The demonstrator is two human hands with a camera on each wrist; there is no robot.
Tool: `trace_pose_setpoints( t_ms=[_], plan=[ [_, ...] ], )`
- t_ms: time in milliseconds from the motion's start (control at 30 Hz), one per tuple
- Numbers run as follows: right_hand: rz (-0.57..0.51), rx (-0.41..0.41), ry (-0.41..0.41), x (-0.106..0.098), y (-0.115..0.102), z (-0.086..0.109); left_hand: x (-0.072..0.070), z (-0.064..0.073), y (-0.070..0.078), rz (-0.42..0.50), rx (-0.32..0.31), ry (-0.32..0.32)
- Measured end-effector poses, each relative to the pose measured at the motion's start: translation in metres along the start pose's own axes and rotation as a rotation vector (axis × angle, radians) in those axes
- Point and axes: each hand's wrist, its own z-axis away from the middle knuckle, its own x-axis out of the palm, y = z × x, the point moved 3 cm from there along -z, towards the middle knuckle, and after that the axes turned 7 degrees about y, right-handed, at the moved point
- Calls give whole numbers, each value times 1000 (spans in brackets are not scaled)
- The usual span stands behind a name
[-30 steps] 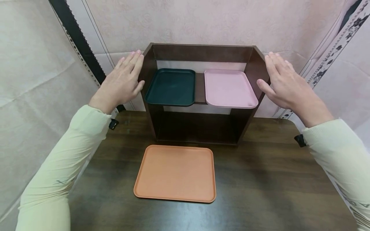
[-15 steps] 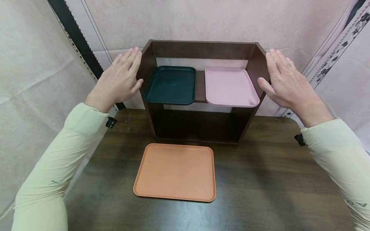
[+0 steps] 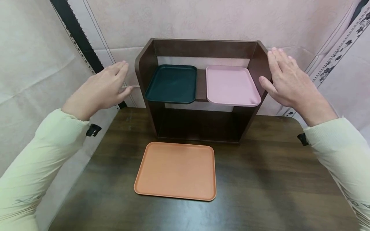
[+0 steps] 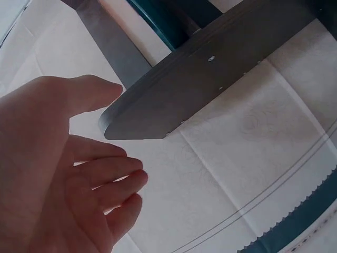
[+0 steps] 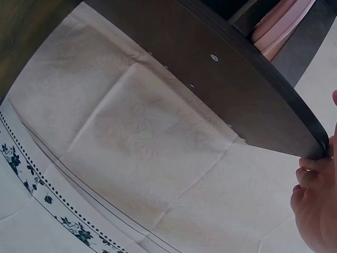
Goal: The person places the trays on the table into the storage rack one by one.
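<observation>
A dark brown two-tier shelf (image 3: 202, 48) stands at the back of the table. On its upper tier lie a dark green tray (image 3: 171, 84) at left and a pink tray (image 3: 233, 86) at right. My left hand (image 3: 101, 86) is raised left of the shelf, fingers extended and holding nothing; the left wrist view shows its thumb (image 4: 97, 94) close to the top corner of the side panel (image 4: 179, 84). At the other side, my right hand (image 3: 292, 78) has its extended fingers against the top of the right side panel (image 5: 221, 74).
An orange tray (image 3: 175, 171) lies flat on the dark wooden table (image 3: 260, 179), just in front of the shelf. Pale patterned cloth (image 3: 202, 19) hangs behind and at both sides. The shelf's lower tier (image 3: 199, 123) holds nothing visible.
My left hand has come away from the shelf's left panel, moving left and slightly down. My right hand stays at the right panel. The trays keep their places.
</observation>
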Motion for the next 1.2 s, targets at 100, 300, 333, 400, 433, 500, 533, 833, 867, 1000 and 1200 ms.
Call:
trace_pose_setpoints(
  t_ms=[100,300,333,400,433,500,533,833,867,1000,1200],
  plan=[
    [6,-4,-11,0,0,-1,1,7,-2,19,-10,-32],
    [6,-5,-18,0,0,-1,9,23,-2,39,-12,-114],
    [5,-5,-18,0,0,-1,11,26,-2,44,-11,-127],
    [4,-6,-18,1,-1,-2,15,31,-2,56,-1,-144],
    [3,-7,-17,1,-1,-2,16,34,-2,63,5,-147],
    [1,-6,-18,1,-1,-3,20,39,-1,78,24,-140],
    [0,-4,-19,1,-1,-3,21,41,0,87,35,-133],
    [-8,4,-25,0,1,-1,41,59,3,178,38,-178],
    [-8,2,-24,0,0,-1,43,62,3,190,37,-184],
    [-4,-2,-24,0,0,-1,54,69,3,241,18,-202],
    [-3,-3,-14,1,0,-1,74,80,4,310,-57,-277]
  ],
)
